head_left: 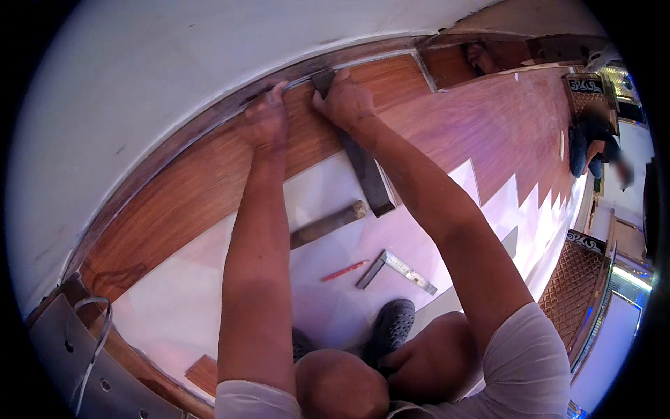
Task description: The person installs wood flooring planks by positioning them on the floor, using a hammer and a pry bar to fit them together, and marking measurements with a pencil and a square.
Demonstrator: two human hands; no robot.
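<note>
My right hand [347, 102] is closed round the far end of a dark flat bar [366, 174] by the wall. The bar runs back toward me, across the brown floor planks and onto the pale underlay. My left hand [265, 120] is beside it, fingers curled at the wall-side edge of a wood-look floor plank [188, 178]; anything inside them is hidden. A thick wooden stick [328, 223] lies behind my left forearm, which hides its other end. Nearer me are a red pencil [345, 271] and a try square [398, 271] with a silver blade.
The white wall [174, 77] curves along the far left side above a brown skirting strip. Laid planks [502, 133] end in a stepped edge on the right. A plank offcut [202, 375] and a white cable [98, 342] lie lower left. Another person [593, 143] crouches far right.
</note>
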